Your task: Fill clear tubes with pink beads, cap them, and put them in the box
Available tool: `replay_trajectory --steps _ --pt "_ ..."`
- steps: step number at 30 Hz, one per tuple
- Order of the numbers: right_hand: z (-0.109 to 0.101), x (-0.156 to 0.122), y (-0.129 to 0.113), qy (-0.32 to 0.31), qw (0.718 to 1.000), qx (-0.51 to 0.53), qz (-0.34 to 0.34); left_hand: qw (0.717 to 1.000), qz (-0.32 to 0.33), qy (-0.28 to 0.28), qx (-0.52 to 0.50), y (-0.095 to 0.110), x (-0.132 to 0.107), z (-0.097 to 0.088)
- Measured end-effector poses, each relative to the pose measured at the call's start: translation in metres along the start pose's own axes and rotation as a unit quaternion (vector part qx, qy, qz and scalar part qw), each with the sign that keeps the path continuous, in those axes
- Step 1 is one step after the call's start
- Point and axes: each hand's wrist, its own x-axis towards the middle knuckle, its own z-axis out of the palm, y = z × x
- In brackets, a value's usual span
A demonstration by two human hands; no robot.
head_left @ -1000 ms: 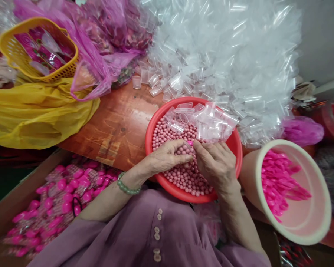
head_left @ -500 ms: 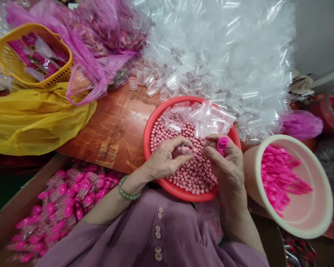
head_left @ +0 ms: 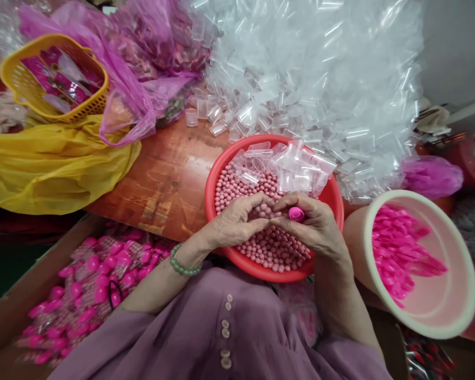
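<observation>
Over a red basin (head_left: 211, 198), my left hand (head_left: 235, 220) is closed around a small clear tube with pink beads (head_left: 263, 211) in it. My right hand (head_left: 320, 224) pinches a bright pink plastic piece (head_left: 296, 214), rounded at the end facing me. The two hands' fingertips meet at the tube's mouth; whether the pink piece touches the tube is hidden. Loose pink beads (head_left: 277, 257) fill the basin below, and empty clear tubes (head_left: 296, 169) lie on them at the far side.
A pale bucket (head_left: 457, 295) of pink plastic pieces stands right. Behind the basin rises a heap of clear tubes (head_left: 301, 79). A box at lower left holds bead-filled tubes with pink ends (head_left: 98, 279). A yellow basket (head_left: 13, 68) and yellow bag (head_left: 55, 169) lie left.
My right hand has moved left with the pink piece, bringing it up to the tube in my left hand. The left hand stays nearly in place. The view has shifted slightly.
</observation>
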Motion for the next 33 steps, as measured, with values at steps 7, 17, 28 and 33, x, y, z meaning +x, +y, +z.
replay_trajectory --steps 7,17,28,33 --pt "0.0 -0.012 0.003 0.071 0.994 -0.051 0.062 0.996 -0.036 0.017 -0.079 0.003 0.0 0.001" --pt "0.011 -0.015 0.012 0.194 0.962 0.143 0.128 0.984 -0.091 0.034 -0.148 0.005 -0.001 0.009" --pt "0.046 -0.012 -0.007 0.365 0.921 0.124 0.048 0.947 -0.08 0.053 -0.308 0.009 -0.012 0.041" --pt "0.051 -0.025 -0.003 0.391 0.91 -0.124 -0.057 0.925 -0.103 0.075 -0.359 0.015 -0.018 0.044"
